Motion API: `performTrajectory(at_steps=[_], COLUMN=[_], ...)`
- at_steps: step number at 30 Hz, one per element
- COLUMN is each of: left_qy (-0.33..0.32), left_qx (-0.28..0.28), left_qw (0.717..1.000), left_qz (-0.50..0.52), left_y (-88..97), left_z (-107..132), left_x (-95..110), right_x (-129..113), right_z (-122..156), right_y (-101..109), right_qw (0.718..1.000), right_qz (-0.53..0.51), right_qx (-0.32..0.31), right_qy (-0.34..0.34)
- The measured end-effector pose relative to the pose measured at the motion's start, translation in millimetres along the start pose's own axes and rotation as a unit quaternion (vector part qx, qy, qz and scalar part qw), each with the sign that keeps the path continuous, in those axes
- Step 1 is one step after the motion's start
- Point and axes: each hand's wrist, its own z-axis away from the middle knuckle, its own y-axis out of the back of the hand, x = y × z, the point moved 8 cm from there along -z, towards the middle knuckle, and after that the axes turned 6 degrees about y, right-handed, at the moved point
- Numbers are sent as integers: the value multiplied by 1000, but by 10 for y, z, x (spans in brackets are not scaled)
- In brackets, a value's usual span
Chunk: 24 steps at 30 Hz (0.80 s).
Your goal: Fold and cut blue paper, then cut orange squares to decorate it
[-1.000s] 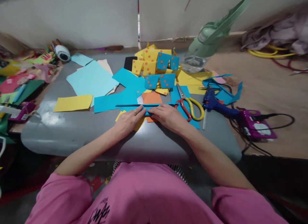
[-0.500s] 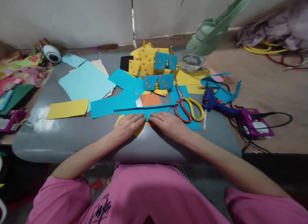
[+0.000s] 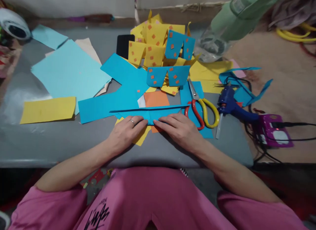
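Note:
A folded piece of blue paper (image 3: 150,116) lies at the near side of the table, its far edge raised as a long narrow fold. My left hand (image 3: 127,129), with a ring on one finger, is closed at the left part of its near edge. My right hand (image 3: 179,128) is closed at the same edge, a little to the right. The fingertips of both hands press on the paper near its middle, close together but apart. Orange paper (image 3: 156,99) and yellow paper (image 3: 142,137) lie partly under it. Scissors (image 3: 201,108) with red and yellow handles rest by my right hand.
Blue and yellow paper glasses shapes with orange squares (image 3: 168,75) stand behind. Light blue sheets (image 3: 71,70) and a yellow strip (image 3: 48,109) lie left. A blue glue gun (image 3: 228,103), a purple box (image 3: 274,129) with cables and a green-topped clear container (image 3: 213,43) are right.
The view has moved closer and tipped down, so the table things look larger. Both hands stay on the blue paper, with little visible movement.

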Motion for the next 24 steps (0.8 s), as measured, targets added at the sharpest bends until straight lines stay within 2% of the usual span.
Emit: performTrajectory(at_steps=[5,9,15,19,24], left_qy=[-2,-28,-46,-40,-36], left_qx=[18,35,27,13,18], left_qw=[1000,999,998,999,999], left_qz=[-7,-4,-16,-8,0], left_y=[43,75,40,-4,-19], left_z=[-29,-48,-30,-6,19], left_x=[19,74,100,97,118], right_x=[3,5,-42,-44,-82], right_z=[22,25,17,15,-2], right_y=[0,-23,-12,-28,-4], right_qw=[1000,1000,1000,1000,999], right_qz=[6,8,16,5,52], right_qx=[4,-3,-1,-15,1], right_qy=[-11,-20,0,-10,5])
